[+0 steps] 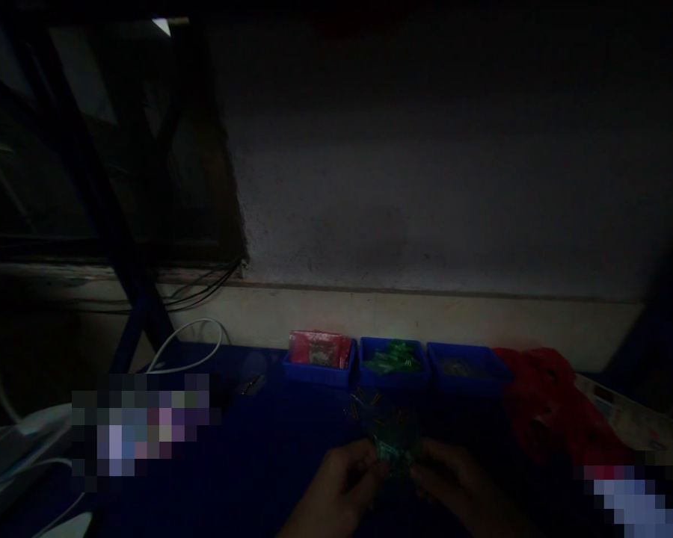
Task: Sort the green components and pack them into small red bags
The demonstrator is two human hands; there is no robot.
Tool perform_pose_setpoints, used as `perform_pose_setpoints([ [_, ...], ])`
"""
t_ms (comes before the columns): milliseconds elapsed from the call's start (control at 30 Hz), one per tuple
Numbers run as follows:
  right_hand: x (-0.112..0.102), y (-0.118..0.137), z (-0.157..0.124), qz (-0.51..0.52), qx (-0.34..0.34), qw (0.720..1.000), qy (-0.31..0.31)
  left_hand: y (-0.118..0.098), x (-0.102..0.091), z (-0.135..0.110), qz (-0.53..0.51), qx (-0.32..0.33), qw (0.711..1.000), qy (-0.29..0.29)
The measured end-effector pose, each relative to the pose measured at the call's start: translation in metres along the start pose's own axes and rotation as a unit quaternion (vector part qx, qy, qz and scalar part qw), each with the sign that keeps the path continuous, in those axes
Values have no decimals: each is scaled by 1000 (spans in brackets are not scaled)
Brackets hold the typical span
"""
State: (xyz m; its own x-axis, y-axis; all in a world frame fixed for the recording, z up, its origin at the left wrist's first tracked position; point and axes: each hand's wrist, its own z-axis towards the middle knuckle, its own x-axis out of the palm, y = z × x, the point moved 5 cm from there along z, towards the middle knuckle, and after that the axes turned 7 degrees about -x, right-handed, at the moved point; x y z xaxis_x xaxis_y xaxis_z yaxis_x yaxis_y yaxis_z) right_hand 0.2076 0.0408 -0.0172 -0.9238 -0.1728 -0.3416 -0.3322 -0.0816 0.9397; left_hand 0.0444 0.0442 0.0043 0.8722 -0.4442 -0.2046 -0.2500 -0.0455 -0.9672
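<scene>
The scene is very dark. My left hand (345, 482) and my right hand (454, 482) meet low in the middle over a dark blue table (258, 448). Both have their fingers curled on a small green circuit board (389, 448) held between them. Thin wire-like leads (364, 403) stick up from the board's far side. Three blue bins stand in a row just beyond: the left bin (319, 370) holds a red packet, the middle bin (393, 370) holds green parts, the right bin (466, 371) holds dim small parts.
A red plastic bag (544, 407) lies right of the bins. White cables (191, 347) loop at the left near a dark blue frame leg (140, 321). A pale wall (426, 187) rises behind the table. Pixelated patches sit at the lower left and lower right.
</scene>
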Motion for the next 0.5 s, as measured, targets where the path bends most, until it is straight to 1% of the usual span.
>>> perform_pose_setpoints([
  [133, -2, 3, -1, -11, 5, 1000, -12, -3, 1, 0, -12, 14, 1000, 16],
  [233, -2, 6, 0, -21, 1, 1000, -5, -5, 2, 0, -16, 22, 999, 20],
  [333, 0, 9, 1, -19, -10, 1000, 8, -5, 1, 0, -11, 17, 1000, 16],
  [400, 0, 9, 1, -15, -7, 1000, 5, -4, 1, 0, -3, 11, 1000, 11],
  [500, -1, 7, 0, -12, 7, 1000, -8, -5, 1, 0, -14, 20, 1000, 17],
])
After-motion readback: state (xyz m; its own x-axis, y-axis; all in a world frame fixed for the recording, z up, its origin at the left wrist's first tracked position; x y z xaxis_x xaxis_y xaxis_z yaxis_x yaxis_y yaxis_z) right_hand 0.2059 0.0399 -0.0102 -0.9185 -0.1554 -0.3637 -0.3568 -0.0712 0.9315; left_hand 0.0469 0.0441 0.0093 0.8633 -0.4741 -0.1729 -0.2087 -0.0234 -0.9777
